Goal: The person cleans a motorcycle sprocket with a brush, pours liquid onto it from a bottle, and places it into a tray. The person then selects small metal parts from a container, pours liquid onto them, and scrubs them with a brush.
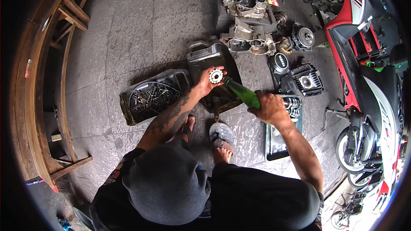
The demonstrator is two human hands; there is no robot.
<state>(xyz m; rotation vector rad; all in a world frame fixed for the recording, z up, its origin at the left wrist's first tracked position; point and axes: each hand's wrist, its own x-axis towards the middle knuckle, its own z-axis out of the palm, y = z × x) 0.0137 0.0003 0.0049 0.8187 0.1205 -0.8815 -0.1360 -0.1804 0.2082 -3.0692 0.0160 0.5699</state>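
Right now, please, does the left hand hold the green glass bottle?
No: the right hand holds the bottle, the left hand a silver toothed gear.

The floor (102, 81) is laid with dark grey tiles, their straight joints showing between large slabs; the surface is mottled with darker stains, and shiny pale reflections break across its near middle. Along the left side runs a brown wooden bench (32, 98), with long planks, slanting legs and lower rails. Red, white and black motorcycle bodywork (387, 119) lines the right side. Strong daylight washes out the near right corner, where another motorcycle (341, 219) stands; the far left is dimmer.
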